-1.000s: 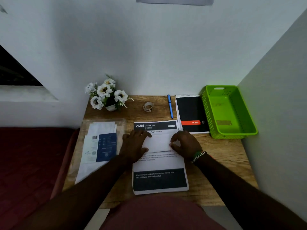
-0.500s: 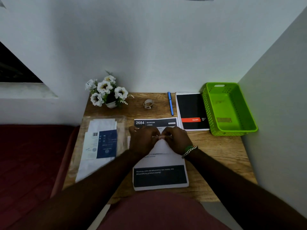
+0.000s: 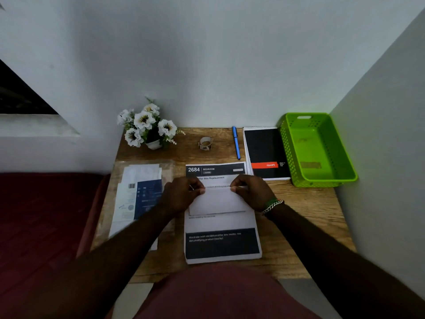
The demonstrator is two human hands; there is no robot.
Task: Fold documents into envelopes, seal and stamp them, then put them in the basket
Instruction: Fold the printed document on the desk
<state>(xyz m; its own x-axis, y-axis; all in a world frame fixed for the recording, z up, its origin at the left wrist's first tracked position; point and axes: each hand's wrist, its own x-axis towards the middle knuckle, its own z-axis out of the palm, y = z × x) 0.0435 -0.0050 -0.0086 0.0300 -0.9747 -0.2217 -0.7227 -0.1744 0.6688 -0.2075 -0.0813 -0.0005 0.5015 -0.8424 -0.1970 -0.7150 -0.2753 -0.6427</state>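
A white envelope [image 3: 217, 202] lies flat on a stack of printed documents [image 3: 222, 242] in the middle of the wooden desk [image 3: 305, 217]. My left hand [image 3: 181, 194] pinches its top edge at the left. My right hand [image 3: 251, 191] pinches the same edge at the right, fingertips pressed down on the paper. The green plastic basket [image 3: 319, 178] stands empty at the back right, against the side wall. A clear pack of envelopes [image 3: 140, 194] lies to the left of the documents.
A small roll of tape [image 3: 205, 143], a blue pen [image 3: 236, 142] and a black notepad [image 3: 264, 153] sit along the back of the desk. A pot of white flowers [image 3: 147, 127] stands at the back left. Walls close in behind and to the right.
My hands came together at the middle of the envelope's top edge, then slid apart along it to the left and right. The view shifted slightly.
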